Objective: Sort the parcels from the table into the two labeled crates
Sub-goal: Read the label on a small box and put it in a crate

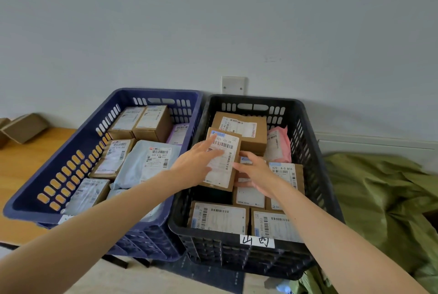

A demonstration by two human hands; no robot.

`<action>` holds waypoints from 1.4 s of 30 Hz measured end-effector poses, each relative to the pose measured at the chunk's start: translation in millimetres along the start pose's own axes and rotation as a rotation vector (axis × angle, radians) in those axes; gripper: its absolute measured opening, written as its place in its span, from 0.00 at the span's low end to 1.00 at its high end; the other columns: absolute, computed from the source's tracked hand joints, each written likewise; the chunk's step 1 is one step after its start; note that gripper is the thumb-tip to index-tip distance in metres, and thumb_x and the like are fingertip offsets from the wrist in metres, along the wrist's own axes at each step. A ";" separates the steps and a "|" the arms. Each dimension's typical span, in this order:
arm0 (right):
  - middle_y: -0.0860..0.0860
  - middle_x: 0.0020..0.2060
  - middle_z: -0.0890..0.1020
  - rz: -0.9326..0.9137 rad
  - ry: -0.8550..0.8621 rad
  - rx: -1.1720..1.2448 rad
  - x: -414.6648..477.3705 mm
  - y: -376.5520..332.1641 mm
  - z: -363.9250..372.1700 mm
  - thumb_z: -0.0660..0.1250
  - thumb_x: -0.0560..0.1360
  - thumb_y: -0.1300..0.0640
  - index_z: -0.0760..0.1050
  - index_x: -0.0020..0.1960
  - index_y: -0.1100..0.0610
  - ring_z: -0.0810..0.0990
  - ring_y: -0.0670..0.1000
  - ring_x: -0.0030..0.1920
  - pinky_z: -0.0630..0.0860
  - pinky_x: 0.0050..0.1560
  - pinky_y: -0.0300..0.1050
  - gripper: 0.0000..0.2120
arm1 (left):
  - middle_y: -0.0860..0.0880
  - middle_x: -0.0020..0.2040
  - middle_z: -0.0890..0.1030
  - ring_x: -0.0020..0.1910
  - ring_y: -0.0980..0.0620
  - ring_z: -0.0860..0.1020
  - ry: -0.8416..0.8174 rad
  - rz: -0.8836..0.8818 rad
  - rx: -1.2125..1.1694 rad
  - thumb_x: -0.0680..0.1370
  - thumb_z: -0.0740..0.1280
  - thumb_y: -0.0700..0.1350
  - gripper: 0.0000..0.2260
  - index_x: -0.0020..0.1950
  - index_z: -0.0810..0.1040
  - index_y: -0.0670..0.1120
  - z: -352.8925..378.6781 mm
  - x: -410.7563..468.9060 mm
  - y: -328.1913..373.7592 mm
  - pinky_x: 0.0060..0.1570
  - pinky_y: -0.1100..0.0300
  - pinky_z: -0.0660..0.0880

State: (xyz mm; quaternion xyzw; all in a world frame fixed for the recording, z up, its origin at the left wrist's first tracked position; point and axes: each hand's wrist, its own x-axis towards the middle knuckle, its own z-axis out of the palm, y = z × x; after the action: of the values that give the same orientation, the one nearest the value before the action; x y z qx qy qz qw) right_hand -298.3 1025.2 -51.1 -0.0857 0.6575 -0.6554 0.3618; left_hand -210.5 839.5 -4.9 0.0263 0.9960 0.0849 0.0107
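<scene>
The box [226,149] (in the black crate [257,99]) is touched by a flat left hand [196,163] at 8 o'clock, a straight-fingered right hand [257,174] at 4.

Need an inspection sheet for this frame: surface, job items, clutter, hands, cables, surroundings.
Surface: wooden table at left; the blue crate sits partly over it.
Job's things: blue crate and black crate side by side, both holding labelled parcels; handwritten label on the black crate's front; cardboard parcel tilted over others in the black crate.
Clutter: cardboard pieces at the table's far left; green cloth heaped right of the black crate.
Grippers: left hand flat on the cardboard parcel's label, fingers straight; right hand at its right edge, grip unclear.
Cables: nothing seen.
Surroundings: grey wall with a wall plate behind the crates.
</scene>
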 end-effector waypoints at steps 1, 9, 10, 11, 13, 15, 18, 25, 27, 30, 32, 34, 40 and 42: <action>0.49 0.54 0.83 -0.003 0.000 -0.021 1.3 -1.5 0.8 0.69 0.77 0.59 0.67 0.70 0.50 0.83 0.49 0.51 0.82 0.47 0.51 0.23 | 0.55 0.80 0.46 0.78 0.49 0.50 -0.035 0.053 0.078 0.78 0.67 0.47 0.27 0.75 0.62 0.59 -0.9 -1.9 -1.9 0.70 0.49 0.66; 0.49 0.59 0.77 0.014 0.006 -0.165 11.9 9.5 20.6 0.69 0.77 0.59 0.63 0.74 0.49 0.80 0.52 0.54 0.83 0.46 0.50 0.28 | 0.54 0.80 0.49 0.78 0.50 0.47 -0.276 0.188 0.258 0.79 0.66 0.48 0.30 0.78 0.55 0.57 7.7 -12.2 -5.1 0.71 0.49 0.63; 0.48 0.57 0.77 0.015 0.015 -0.171 12.6 11.2 20.7 0.68 0.77 0.59 0.62 0.74 0.49 0.81 0.50 0.53 0.83 0.45 0.48 0.29 | 0.53 0.80 0.49 0.78 0.50 0.48 -0.281 0.200 0.291 0.79 0.66 0.46 0.30 0.78 0.55 0.56 10.0 -11.9 -4.4 0.71 0.49 0.62; 0.47 0.54 0.78 0.018 0.028 -0.180 13.2 13.0 21.2 0.68 0.77 0.60 0.62 0.74 0.50 0.81 0.48 0.51 0.83 0.43 0.46 0.29 | 0.52 0.80 0.49 0.78 0.49 0.49 -0.283 0.219 0.332 0.79 0.65 0.45 0.31 0.78 0.55 0.55 12.8 -11.1 -3.8 0.73 0.50 0.59; 0.47 0.50 0.78 0.017 0.065 -0.209 14.8 16.3 24.2 0.67 0.78 0.61 0.61 0.75 0.50 0.80 0.47 0.48 0.82 0.39 0.43 0.29 | 0.50 0.80 0.51 0.78 0.47 0.52 -0.290 0.261 0.432 0.80 0.65 0.44 0.31 0.78 0.54 0.53 18.4 -9.0 -2.6 0.75 0.49 0.50; 0.51 0.54 0.78 0.008 0.114 -0.265 16.4 20.5 29.1 0.66 0.78 0.62 0.59 0.75 0.51 0.80 0.49 0.49 0.82 0.38 0.43 0.29 | 0.48 0.80 0.52 0.77 0.46 0.54 -0.304 0.280 0.508 0.80 0.64 0.43 0.31 0.79 0.53 0.52 23.0 -6.6 -1.4 0.75 0.47 0.44; 0.57 0.62 0.76 -0.034 0.175 -0.406 18.7 28.0 34.3 0.66 0.77 0.65 0.59 0.75 0.52 0.79 0.52 0.55 0.82 0.47 0.47 0.30 | 0.47 0.79 0.54 0.77 0.46 0.57 -0.342 0.302 0.560 0.80 0.64 0.43 0.29 0.78 0.56 0.52 27.5 -4.4 0.8 0.74 0.43 0.42; 0.54 0.64 0.76 -0.134 0.214 -0.923 21.5 36.7 36.8 0.72 0.72 0.62 0.63 0.73 0.56 0.77 0.55 0.60 0.76 0.57 0.46 0.32 | 0.45 0.80 0.51 0.76 0.46 0.59 -0.417 0.316 0.629 0.79 0.64 0.42 0.28 0.78 0.58 0.49 32.3 0.0 7.6 0.75 0.44 0.45; 0.53 0.67 0.70 -0.200 0.246 -1.094 20.9 39.7 36.7 0.73 0.72 0.58 0.61 0.74 0.57 0.69 0.54 0.67 0.70 0.64 0.46 0.35 | 0.43 0.79 0.50 0.75 0.42 0.59 -0.420 0.260 0.625 0.79 0.65 0.43 0.30 0.78 0.56 0.48 33.8 3.3 10.2 0.76 0.45 0.49; 0.54 0.72 0.61 -0.276 0.289 -1.308 20.7 42.2 33.7 0.73 0.73 0.53 0.53 0.78 0.57 0.58 0.55 0.73 0.60 0.71 0.49 0.41 | 0.38 0.79 0.47 0.76 0.37 0.56 -0.444 0.149 0.585 0.79 0.65 0.42 0.34 0.79 0.49 0.44 37.5 9.9 15.5 0.75 0.46 0.55; 0.54 0.77 0.52 -0.248 0.278 -1.360 20.5 43.0 31.5 0.72 0.73 0.51 0.48 0.79 0.53 0.49 0.57 0.77 0.52 0.75 0.54 0.44 | 0.37 0.78 0.44 0.76 0.35 0.52 -0.450 0.078 0.518 0.79 0.65 0.40 0.36 0.79 0.46 0.43 39.7 14.8 19.2 0.74 0.44 0.58; 0.53 0.78 0.42 -0.169 0.236 -1.369 20.5 43.9 28.1 0.72 0.74 0.50 0.44 0.79 0.47 0.39 0.58 0.78 0.44 0.75 0.60 0.45 | 0.36 0.78 0.42 0.76 0.34 0.50 -0.452 0.037 0.464 0.79 0.65 0.40 0.37 0.79 0.44 0.43 41.2 19.6 21.8 0.72 0.44 0.62; 0.52 0.78 0.36 -0.075 0.107 -1.365 26.9 43.6 16.9 0.73 0.73 0.48 0.45 0.79 0.44 0.33 0.59 0.77 0.42 0.74 0.64 0.46 | 0.37 0.78 0.38 0.76 0.33 0.46 -0.524 -0.014 0.368 0.78 0.66 0.38 0.41 0.78 0.38 0.42 44.1 34.5 21.3 0.69 0.44 0.66; 0.53 0.78 0.37 -0.059 0.067 -1.375 31.6 40.2 14.0 0.73 0.72 0.47 0.45 0.79 0.45 0.34 0.60 0.77 0.44 0.74 0.65 0.46 | 0.37 0.78 0.38 0.76 0.33 0.45 -0.537 -0.036 0.326 0.78 0.66 0.38 0.41 0.78 0.38 0.42 46.1 39.0 21.2 0.70 0.43 0.64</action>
State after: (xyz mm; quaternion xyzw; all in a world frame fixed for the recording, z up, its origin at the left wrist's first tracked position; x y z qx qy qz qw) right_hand -298.4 1000.5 -98.0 -0.2933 0.9321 -0.1011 0.1867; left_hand -247.1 870.3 -47.4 0.0314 0.9583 -0.0863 0.2706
